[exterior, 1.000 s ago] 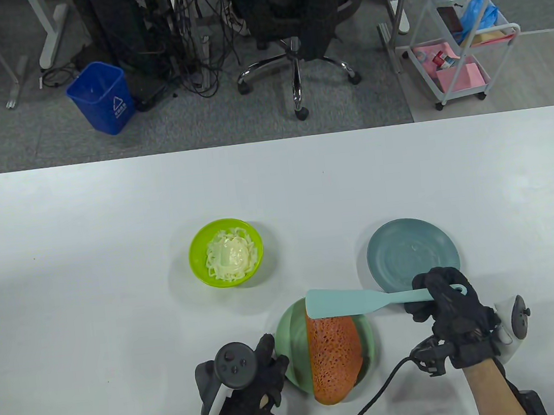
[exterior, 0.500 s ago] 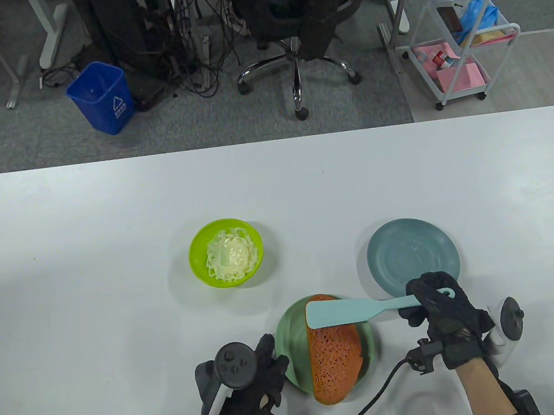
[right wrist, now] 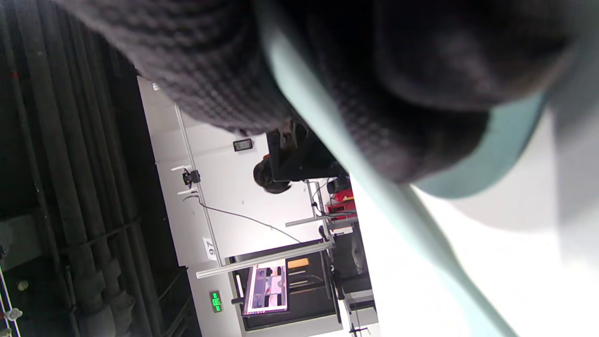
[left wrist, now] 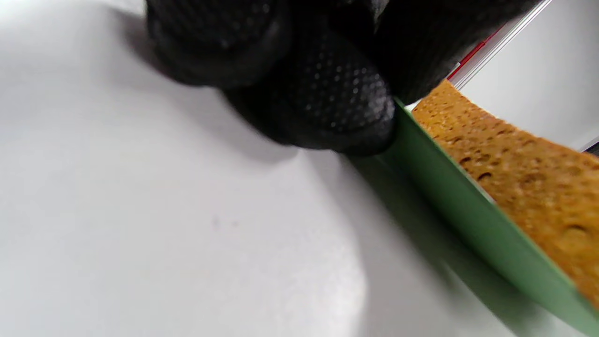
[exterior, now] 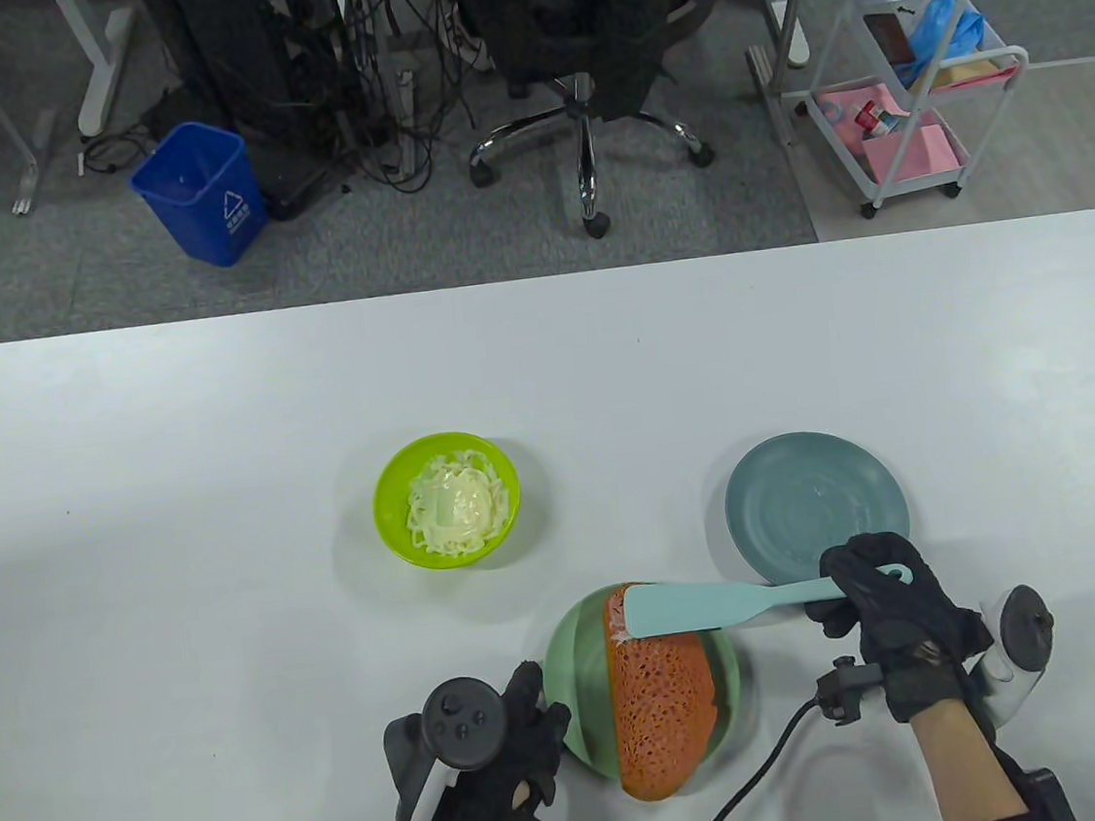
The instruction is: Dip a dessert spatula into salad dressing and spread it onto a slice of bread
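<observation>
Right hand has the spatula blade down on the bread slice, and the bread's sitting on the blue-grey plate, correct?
Not quite. The right hand does hold the spatula on the bread slice, but the table view shows the bread on the green plate; the blue-grey plate holds none.

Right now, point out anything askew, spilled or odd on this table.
The bread slice overhangs the near rim of its green plate rather than lying fully on it. A white smear of salad dressing sits at its far left edge, beside the spatula blade, as spreading would leave. Nothing looks spilled on the table.
</observation>
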Tool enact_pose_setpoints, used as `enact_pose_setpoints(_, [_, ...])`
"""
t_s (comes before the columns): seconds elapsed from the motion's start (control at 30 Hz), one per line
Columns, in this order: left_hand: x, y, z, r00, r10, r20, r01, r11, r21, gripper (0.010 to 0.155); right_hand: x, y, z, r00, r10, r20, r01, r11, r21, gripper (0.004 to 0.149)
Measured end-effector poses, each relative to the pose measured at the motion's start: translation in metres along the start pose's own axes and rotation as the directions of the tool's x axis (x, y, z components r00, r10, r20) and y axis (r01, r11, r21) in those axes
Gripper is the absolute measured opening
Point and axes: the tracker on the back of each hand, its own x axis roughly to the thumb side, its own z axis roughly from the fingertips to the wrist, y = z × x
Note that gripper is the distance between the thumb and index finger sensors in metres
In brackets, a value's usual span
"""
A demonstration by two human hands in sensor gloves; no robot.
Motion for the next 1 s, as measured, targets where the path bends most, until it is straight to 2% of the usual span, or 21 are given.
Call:
enact_pose_setpoints(0.3, [0.0,0.0,0.0,1.0,0.003,-0.001,-0.003,1.0,-0.002,0.061,0.008,-0.037,-0.006,1.0,-0.025,-0.009,0.024,0.998,-0.056,0.034])
enact_pose_setpoints(0.47, [0.0,0.0,0.0,1.0,0.001,-0.001,-0.001,1.0,-0.001,0.061,0.008,-0.04,-0.004,0.997,-0.081,0.0,0.08,0.995,-0.052,0.034])
enact_pose_setpoints(0.73, [0.0,0.001,0.0,1.0,0.001,-0.001,-0.001,1.0,0.0,0.061,0.006,-0.014,0.004,0.996,-0.085,0.003,0.085,0.996,0.033,0.037])
enact_pose_setpoints(1.0, [-0.001,0.001,-0.001,1.0,0.002,-0.001,-0.002,1.0,-0.001,0.061,-0.004,0.014,0.012,1.0,-0.014,-0.023,0.016,0.995,0.096,0.04])
